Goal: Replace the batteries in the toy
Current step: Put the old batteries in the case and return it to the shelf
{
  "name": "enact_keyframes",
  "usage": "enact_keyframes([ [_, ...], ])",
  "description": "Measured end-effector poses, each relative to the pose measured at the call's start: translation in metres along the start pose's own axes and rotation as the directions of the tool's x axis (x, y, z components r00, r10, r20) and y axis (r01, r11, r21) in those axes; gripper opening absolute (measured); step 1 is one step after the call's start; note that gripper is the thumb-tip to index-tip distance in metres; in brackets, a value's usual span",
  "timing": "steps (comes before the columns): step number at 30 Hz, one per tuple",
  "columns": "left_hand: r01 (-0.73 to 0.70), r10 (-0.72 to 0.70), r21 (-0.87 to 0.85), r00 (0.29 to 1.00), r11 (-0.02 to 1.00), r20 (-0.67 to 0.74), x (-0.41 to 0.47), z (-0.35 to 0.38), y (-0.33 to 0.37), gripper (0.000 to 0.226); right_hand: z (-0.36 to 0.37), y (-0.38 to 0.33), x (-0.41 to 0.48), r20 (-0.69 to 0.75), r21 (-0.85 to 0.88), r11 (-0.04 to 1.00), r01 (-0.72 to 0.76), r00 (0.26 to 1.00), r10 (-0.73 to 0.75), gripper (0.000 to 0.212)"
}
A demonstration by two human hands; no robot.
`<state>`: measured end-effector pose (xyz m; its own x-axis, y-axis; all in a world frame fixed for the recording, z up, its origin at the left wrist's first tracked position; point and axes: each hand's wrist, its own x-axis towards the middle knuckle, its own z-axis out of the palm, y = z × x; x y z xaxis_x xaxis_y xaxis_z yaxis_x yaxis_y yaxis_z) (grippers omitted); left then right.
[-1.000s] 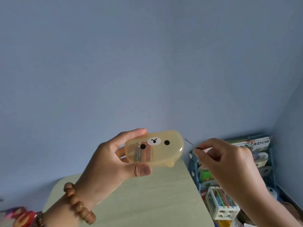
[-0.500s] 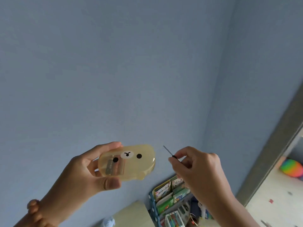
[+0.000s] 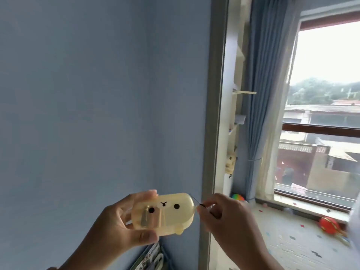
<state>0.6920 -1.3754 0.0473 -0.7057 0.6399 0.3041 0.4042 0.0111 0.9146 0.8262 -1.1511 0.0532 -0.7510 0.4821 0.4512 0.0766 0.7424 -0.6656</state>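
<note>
A translucent yellow toy (image 3: 167,213) with a small bear face is held up in front of the blue wall. My left hand (image 3: 116,225) grips it from the left, fingers behind its top edge and thumb under its bottom edge. Through its shell a darker block shows on the left side. My right hand (image 3: 228,219) is just right of the toy and pinches a thin metal tool (image 3: 196,201) by its dark end; the tip points up-left and lies at the toy's right end.
A grey door frame (image 3: 214,114) stands behind my hands. Beyond it are a blue curtain (image 3: 259,94), a window, and a patterned floor mat with a rainbow ball (image 3: 238,197) and a red ball (image 3: 329,225). A shelf top shows at the bottom edge.
The view has swung up and to the right, from the table and wall to the doorway and window. My hands have come closer together, so the tool tip now reaches the toy's right end.
</note>
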Motion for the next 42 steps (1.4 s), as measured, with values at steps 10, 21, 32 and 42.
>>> enact_keyframes([
  [10,-0.068,0.093,-0.103,0.96,0.992,0.263,0.093,0.19,0.036,0.082,-0.185,0.118,-0.02,-0.27,-0.191,0.959,-0.211,0.95,0.156,0.011],
  [21,-0.072,0.127,-0.141,0.893,0.987,0.432,0.181,0.352,0.056,0.069,-0.301,0.245,-0.005,-0.406,-0.227,0.911,-0.343,0.884,0.232,0.014],
  [32,-0.119,0.145,-0.084,0.875,0.989,0.462,0.35,0.427,0.027,0.08,-0.307,0.365,0.124,-0.462,-0.244,0.881,-0.405,0.847,0.261,0.014],
  [42,-0.097,0.131,-0.094,0.86,0.991,0.493,0.547,0.502,-0.013,0.082,-0.321,0.488,0.281,-0.516,-0.279,0.841,-0.463,0.811,0.275,0.015],
])
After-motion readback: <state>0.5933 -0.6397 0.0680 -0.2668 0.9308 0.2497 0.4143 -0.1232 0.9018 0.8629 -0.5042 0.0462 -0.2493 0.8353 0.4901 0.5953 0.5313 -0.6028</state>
